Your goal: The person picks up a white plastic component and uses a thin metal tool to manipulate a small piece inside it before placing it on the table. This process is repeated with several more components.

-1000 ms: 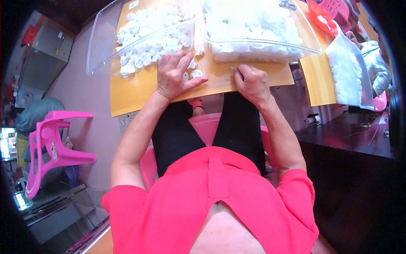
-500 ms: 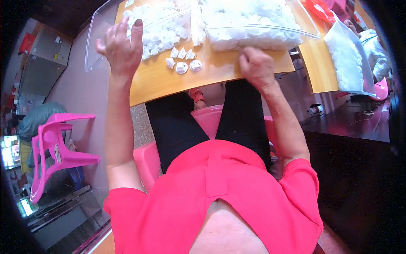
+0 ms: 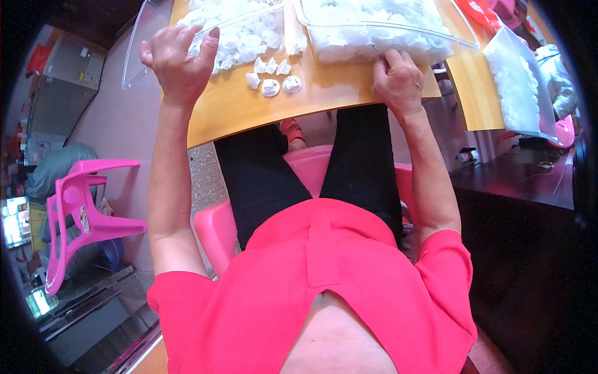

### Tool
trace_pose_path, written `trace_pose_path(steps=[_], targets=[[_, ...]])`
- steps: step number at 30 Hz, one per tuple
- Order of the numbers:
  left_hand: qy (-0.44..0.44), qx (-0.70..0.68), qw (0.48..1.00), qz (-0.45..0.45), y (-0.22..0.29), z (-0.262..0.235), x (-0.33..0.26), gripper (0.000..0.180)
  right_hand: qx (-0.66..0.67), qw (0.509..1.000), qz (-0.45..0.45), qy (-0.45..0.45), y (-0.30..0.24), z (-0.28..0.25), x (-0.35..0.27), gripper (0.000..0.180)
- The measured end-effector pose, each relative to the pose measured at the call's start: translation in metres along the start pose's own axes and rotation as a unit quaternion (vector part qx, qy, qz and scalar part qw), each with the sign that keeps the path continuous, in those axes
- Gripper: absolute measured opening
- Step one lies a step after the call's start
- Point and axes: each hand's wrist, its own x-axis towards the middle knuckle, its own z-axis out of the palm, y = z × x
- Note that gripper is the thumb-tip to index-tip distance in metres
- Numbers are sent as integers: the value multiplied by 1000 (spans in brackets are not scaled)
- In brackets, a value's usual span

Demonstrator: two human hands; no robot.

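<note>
Head view: person seated on a pink chair at a yellow table. Left hand raised over the table's left part, fingers curled loosely, half open, gripping nothing that shows; its fingertips sit at the near rim of the left clear tray, which holds white pieces. Right hand rests on the table edge, fingers curled down against the near rim of the right clear tray; whether it pinches anything, cannot tell. That tray is heaped with more white pieces. Loose white pieces lie on the bare table between the two hands, closer to the left hand but apart from it, just in front of the gap between the trays. A clear bag of white pieces lies well to the right of the right hand. A second pink chair stands on the floor to the left.
</note>
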Motion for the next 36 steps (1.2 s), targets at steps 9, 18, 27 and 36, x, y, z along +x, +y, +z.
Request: trace_pose_path(steps=[9,18,27,36], targets=[[-168,-263,947,-80,58,12,-78,40,177,908,198,-324,-33,-42,-6,27],[-230,-553,656,-459,51,-4,-87,27,328,875,111,-338,-100,-71,-68,25],[-177,-784,228,-549,112,-124,-116,21,521,803,134,-258,-178,-79,-88,22],[-264,-583,702,-312,133,-160,-132,51,478,782,157,-367,-186,-88,-106,21]])
